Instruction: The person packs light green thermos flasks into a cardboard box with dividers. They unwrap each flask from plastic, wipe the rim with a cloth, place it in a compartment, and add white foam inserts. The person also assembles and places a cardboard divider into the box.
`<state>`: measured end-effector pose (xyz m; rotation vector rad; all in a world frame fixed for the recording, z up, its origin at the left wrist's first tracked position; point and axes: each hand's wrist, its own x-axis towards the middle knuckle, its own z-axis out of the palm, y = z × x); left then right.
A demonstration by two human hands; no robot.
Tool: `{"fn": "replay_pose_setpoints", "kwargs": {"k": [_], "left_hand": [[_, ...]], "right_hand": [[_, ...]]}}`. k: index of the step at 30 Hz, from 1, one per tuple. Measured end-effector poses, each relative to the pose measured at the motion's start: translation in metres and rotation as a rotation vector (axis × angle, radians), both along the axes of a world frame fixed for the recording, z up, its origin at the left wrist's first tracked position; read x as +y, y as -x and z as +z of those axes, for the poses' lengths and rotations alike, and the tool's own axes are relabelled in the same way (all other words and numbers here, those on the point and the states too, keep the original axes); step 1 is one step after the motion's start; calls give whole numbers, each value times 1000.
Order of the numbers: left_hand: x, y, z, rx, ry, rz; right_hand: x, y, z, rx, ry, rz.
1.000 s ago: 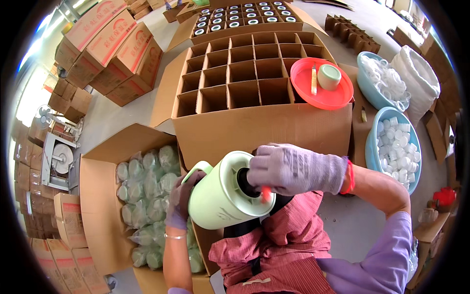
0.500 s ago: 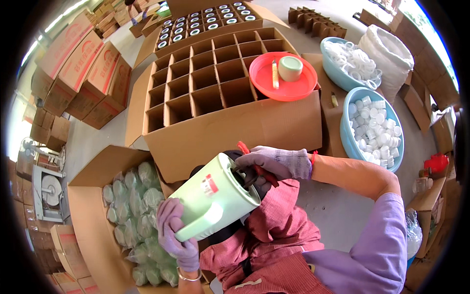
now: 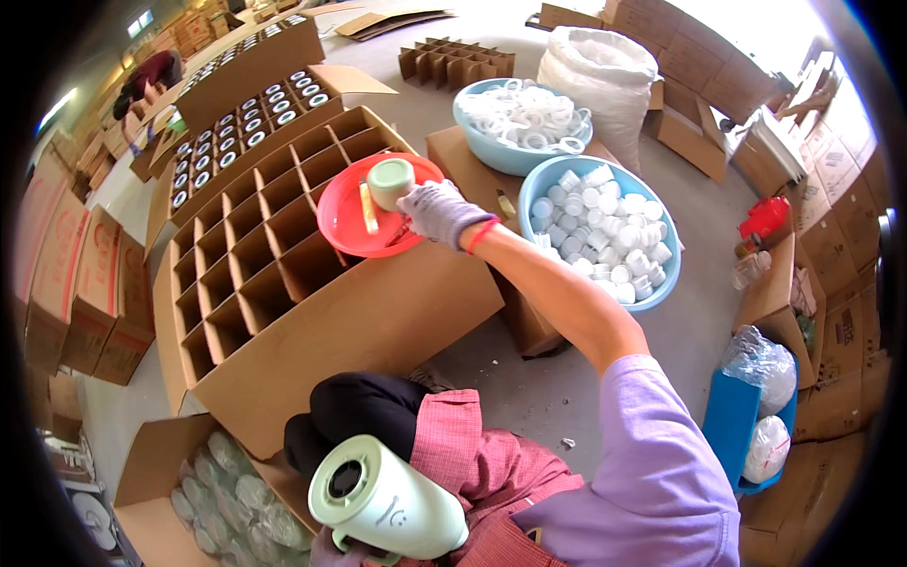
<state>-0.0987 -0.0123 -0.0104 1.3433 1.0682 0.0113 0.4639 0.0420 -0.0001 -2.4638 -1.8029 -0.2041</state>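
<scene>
A pale green vacuum jug (image 3: 406, 515) leans across my lap, its round mouth with a dark centre tilted up to the left. Gloved and mostly cut off by the lower edge, my left hand (image 3: 335, 550) grips it by the handle. My right hand (image 3: 439, 212), also gloved, reaches out to the red tray (image 3: 337, 230). Its fingers close at the side of a light green cup (image 3: 387, 181); the thumb is hidden. Beside the cup lies a yellow, pen-shaped tool (image 3: 367, 208). Something dark and red under the fingers is too covered to name.
The tray rests on a divided carton (image 3: 350, 317). To its right stand blue basins of white caps (image 3: 605, 227) and white rings (image 3: 522, 118), and a white sack (image 3: 595, 80). A box of wrapped glass liners (image 3: 222, 501) sits at lower left. Another person (image 3: 156, 76) works far left.
My right hand has left the jug's mouth, where it worked red-handled pliers, and moved to the cup on the tray. The jug has come down onto my lap. My view has turned right.
</scene>
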Motion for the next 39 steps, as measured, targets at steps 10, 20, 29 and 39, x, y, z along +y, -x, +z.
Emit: {"fn": "replay_pose_setpoints", "kwargs": {"k": [10,20,29,39], "left_hand": [[-8,-24,-22,-530,184,957],[4,-78,1,-953,346,1025],[-11,-112,22,-904,318,1144],[-15,-90,4,-1253,481,1022]], "right_hand": [[-241,-198,-89,16,-45,-871],[-150,26,24,615,-560,-137],[-89,251,37,1726,-861,449],[-66,271,50,959,-1023,531]]}}
